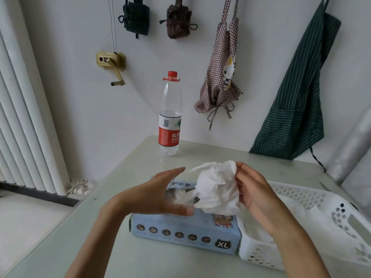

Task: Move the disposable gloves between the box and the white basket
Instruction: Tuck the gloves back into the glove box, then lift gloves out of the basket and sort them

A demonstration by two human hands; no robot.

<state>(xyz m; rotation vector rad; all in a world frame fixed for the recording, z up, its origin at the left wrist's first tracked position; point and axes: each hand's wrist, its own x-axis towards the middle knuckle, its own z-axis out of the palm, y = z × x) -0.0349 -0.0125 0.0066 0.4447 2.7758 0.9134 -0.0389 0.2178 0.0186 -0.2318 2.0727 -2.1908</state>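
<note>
Your two bare forearms rise from the lower edge of the view and converge above the middle of the table. Your left hand (160, 194) is held palm toward the right, its fingers extended straight and close together, thumb stretched out below them; it grips nothing and stands apart from your right hand. Your right hand (254, 189) is raised slightly higher, back of the hand facing you, wrist bent gently inward. Its fingers (244, 167) curl forward and pinch a crumpled wad of disposable gloves (216, 187), which hangs from the fingertips between your two hands.
</note>
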